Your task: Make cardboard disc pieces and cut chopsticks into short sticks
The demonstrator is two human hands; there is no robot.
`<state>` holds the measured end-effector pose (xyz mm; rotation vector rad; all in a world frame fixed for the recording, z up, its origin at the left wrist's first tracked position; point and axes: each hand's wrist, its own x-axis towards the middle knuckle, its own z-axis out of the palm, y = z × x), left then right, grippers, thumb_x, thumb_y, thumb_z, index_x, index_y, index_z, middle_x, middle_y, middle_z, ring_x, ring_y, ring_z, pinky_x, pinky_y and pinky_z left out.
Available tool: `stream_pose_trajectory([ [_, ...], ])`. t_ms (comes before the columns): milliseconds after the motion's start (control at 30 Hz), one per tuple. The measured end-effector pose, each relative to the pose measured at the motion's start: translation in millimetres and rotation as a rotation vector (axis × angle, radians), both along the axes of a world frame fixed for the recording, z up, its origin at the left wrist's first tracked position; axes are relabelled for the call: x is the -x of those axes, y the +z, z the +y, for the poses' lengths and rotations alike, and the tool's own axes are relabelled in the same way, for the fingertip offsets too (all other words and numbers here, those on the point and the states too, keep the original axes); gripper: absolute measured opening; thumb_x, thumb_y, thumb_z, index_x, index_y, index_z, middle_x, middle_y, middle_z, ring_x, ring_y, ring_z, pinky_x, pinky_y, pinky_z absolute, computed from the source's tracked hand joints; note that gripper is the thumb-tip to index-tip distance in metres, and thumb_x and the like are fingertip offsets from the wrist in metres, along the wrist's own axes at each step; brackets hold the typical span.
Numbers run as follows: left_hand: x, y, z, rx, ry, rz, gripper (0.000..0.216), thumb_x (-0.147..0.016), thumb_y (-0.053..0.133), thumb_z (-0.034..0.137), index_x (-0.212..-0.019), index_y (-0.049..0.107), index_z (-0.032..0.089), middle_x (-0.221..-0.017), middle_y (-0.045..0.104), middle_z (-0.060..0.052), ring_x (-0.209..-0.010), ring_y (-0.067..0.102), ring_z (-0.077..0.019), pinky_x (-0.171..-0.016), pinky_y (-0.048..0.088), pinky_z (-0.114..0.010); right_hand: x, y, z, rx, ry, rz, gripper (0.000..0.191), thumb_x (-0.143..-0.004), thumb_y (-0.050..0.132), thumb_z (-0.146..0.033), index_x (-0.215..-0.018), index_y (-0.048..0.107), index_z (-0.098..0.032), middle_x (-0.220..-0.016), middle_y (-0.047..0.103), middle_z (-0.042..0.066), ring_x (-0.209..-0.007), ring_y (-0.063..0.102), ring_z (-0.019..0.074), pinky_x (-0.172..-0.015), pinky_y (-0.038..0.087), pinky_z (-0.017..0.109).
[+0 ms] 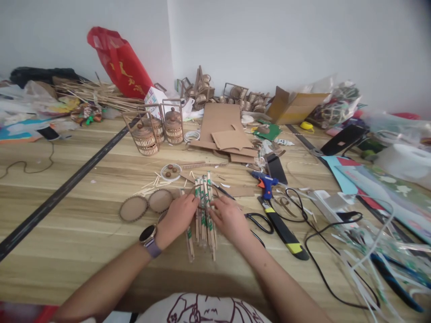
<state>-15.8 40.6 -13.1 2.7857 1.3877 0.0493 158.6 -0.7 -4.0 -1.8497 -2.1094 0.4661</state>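
A bundle of disposable chopsticks (203, 215) in clear wrappers with green print lies lengthwise in front of me. My left hand (182, 213) presses closed fingers against its left side. Curled fingers of my right hand (229, 216) grip the right side. One wrapped pair sticks out below my left hand. To the left are round cardboard discs with ridged rims (134, 209), one partly hidden by my left hand. Black-handled scissors (262, 220) lie beside my right wrist, their blades mostly hidden.
A blue glue gun (266, 181) and a utility knife (284, 233) lie right, near a power strip (328, 202) and looping cables. Behind are cardboard sheets (220, 119), small lidded baskets (144, 139) and a dish of brown beads (171, 172). A red bag (119, 63) stands far left.
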Motion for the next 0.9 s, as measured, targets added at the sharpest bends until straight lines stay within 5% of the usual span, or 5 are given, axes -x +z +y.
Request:
stream_pose_trajectory([
  [200,1,13.2,-14,-0.137,-0.058,-0.067,0.018,-0.090,0.045,0.007,-0.091,0.060,0.016,-0.094,0.063,-0.008,-0.089,0.060,-0.0241,-0.077,0.052,-0.037,16,-10.5,2,-0.208,0.196,0.110,0.016,-0.091,0.054,-0.019,-0.094,0.069,-0.017,-0.096,0.063,0.009,-0.088,0.061,0.0199,-0.075,0.049,0.028],
  [433,13,24.2,-42,-0.501,-0.023,-0.400,0.027,-0.094,0.046,0.017,-0.120,0.052,0.017,-0.133,0.049,-0.016,-0.112,0.055,-0.0268,-0.090,0.050,-0.041,-2,5.2,15,-0.285,0.200,0.633,0.019,-0.091,0.057,-0.028,-0.084,0.072,-0.020,-0.073,0.065,0.002,-0.068,0.061,0.0141,-0.064,0.047,0.023],
  [633,24,-20.8,-78,-0.405,-0.065,-0.369,0.034,-0.093,0.049,0.039,-0.122,0.057,0.022,-0.134,0.051,-0.013,-0.117,0.052,-0.0277,-0.094,0.047,-0.041,-51,51.9,48,-0.455,0.035,0.688,0.030,-0.095,0.045,-0.039,-0.096,0.068,-0.020,-0.070,0.065,0.000,-0.052,0.053,0.0105,-0.052,0.043,0.021],
  [767,24,-54.9,-90,-0.408,-0.069,-0.246,0.049,-0.088,0.053,0.045,-0.132,0.053,0.023,-0.144,0.044,-0.015,-0.126,0.045,-0.0329,-0.096,0.043,-0.044,-98,79.6,94,-0.661,-0.206,0.352,0.038,-0.098,0.032,-0.039,-0.107,0.063,-0.018,-0.079,0.067,0.003,-0.061,0.059,0.0130,-0.063,0.048,0.025],
  [900,22,-68.8,-95,-0.376,-0.109,-0.180,0.067,-0.083,0.056,0.056,-0.140,0.046,0.022,-0.149,0.039,-0.017,-0.132,0.037,-0.0362,-0.102,0.036,-0.046,-144,92.9,135,-0.509,-0.402,0.110,0.037,-0.095,0.034,-0.031,-0.110,0.062,-0.012,-0.092,0.070,0.012,-0.075,0.064,0.0207,-0.074,0.049,0.033],
])
